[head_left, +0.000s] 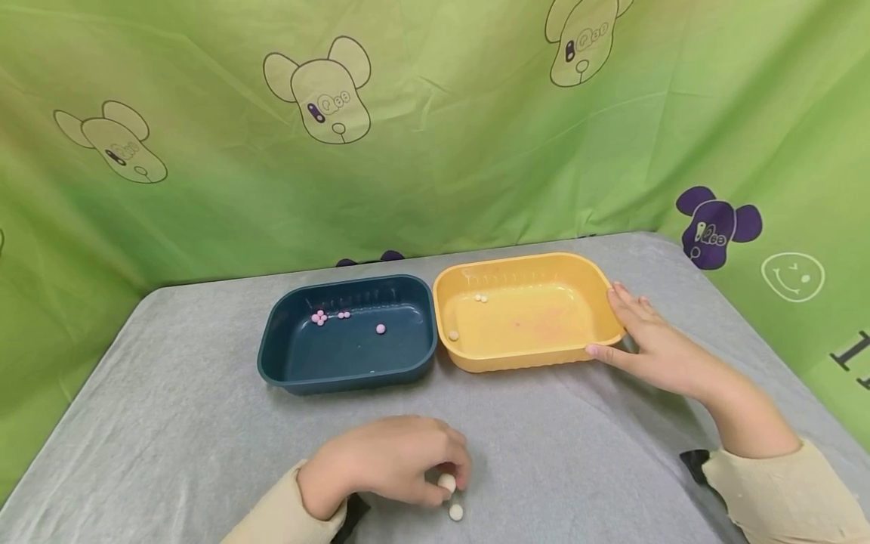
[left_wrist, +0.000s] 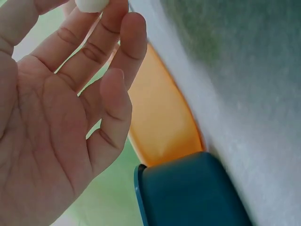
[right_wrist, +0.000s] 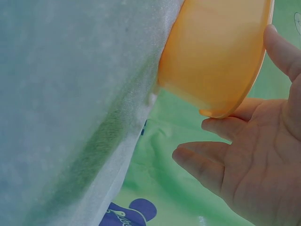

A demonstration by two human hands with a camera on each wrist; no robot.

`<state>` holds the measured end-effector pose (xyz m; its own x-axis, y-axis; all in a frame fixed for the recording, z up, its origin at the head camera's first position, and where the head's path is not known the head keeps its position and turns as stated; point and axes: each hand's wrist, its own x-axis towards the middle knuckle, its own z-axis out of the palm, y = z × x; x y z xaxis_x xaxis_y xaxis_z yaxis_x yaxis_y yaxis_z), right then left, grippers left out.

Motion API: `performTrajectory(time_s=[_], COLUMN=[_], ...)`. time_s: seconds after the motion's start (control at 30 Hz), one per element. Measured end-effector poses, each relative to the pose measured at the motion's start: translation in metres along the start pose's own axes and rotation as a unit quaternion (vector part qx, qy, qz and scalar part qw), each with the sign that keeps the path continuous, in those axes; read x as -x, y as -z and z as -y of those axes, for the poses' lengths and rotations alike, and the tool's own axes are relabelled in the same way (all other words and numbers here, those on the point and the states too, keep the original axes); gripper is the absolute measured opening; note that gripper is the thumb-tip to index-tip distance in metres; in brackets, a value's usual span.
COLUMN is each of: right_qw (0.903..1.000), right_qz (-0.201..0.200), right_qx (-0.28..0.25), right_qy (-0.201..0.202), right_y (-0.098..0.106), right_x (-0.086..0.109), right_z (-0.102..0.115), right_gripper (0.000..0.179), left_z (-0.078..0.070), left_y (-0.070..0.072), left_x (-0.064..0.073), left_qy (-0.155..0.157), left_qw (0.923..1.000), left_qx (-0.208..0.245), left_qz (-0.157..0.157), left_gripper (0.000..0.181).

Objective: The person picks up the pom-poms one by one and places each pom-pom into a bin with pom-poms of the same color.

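Note:
My left hand [head_left: 397,457] pinches a small white ball [head_left: 446,483] between thumb and fingertips, low over the grey cloth. The ball [left_wrist: 91,4] shows at the top edge of the left wrist view, the other fingers loosely bent. Just below that hand, a second white ball [head_left: 456,512] lies on the cloth. At the right end of the yellow tray [head_left: 530,363], my right hand [head_left: 655,344] touches the rim, thumb at the front and fairly straight fingers along the side. The tray holds a few pale balls [head_left: 481,298], including one [head_left: 453,335] near its left front corner.
A dark blue tray [head_left: 353,384] stands against the yellow tray's left side, with several pink balls [head_left: 319,318] inside. Both sit on the grey cloth-covered table [head_left: 170,408]. A green printed curtain [head_left: 435,166] hangs behind and along the sides.

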<state>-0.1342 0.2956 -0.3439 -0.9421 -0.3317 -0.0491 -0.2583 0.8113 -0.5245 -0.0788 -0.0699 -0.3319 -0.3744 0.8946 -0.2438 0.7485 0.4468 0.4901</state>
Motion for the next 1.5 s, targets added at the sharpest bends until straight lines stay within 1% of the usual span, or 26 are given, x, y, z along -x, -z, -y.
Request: performTrajectory(time_s=[0.1,0.27,0.47,0.7,0.87,1.07,1.2,1.4,1.5], right_qw=[1.0000,1.0000,1.0000,0.9999,0.9999,0.9999,0.9999,0.9999,0.9999], right_qz=[0.001,0.000,-0.003,-0.007,-0.008,-0.009,-0.007,-0.003,0.000], right_qx=[-0.002,-0.008,-0.008,-0.003,-0.004,-0.005,-0.006,-0.007,-0.010], right_qy=[0.000,0.000,0.004,0.007,0.011,0.010,0.008,0.008,0.006], right_y=[-0.001,-0.001,0.000,0.000,0.000,0.001,0.002,0.001,0.001], right_x=[0.000,0.001,0.002,0.002,0.002,0.001,0.001,0.002,0.002], right_z=[0.000,0.000,-0.001,-0.002,-0.002,-0.001,-0.001,0.000,0.000], right_gripper=[0.100,0.100,0.099,0.099,0.099,0.099,0.099,0.099,0.099], left_z=[0.000,-0.003,-0.008,-0.013,-0.017,-0.017,-0.016,-0.015,-0.013], left_y=[0.003,0.008,0.016,0.025,0.035,0.042,0.045,0.048,0.049], left_x=[0.003,0.007,0.012,0.016,0.020,0.024,0.024,0.021,0.018], left_qy=[0.006,0.006,-0.001,0.002,0.010,0.004,-0.001,0.003,-0.002], left_qw=[1.0000,0.9998,0.9991,0.9979,0.9973,0.9958,0.9950,0.9962,0.9968], left_qx=[-0.001,-0.007,-0.032,-0.057,-0.064,-0.071,-0.074,-0.061,-0.053], left_qz=[-0.007,-0.017,-0.030,-0.029,-0.033,-0.057,-0.068,-0.062,-0.059], left_gripper=[0.009,0.009,0.010,0.010,0.009,0.008,0.007,0.006,0.005])
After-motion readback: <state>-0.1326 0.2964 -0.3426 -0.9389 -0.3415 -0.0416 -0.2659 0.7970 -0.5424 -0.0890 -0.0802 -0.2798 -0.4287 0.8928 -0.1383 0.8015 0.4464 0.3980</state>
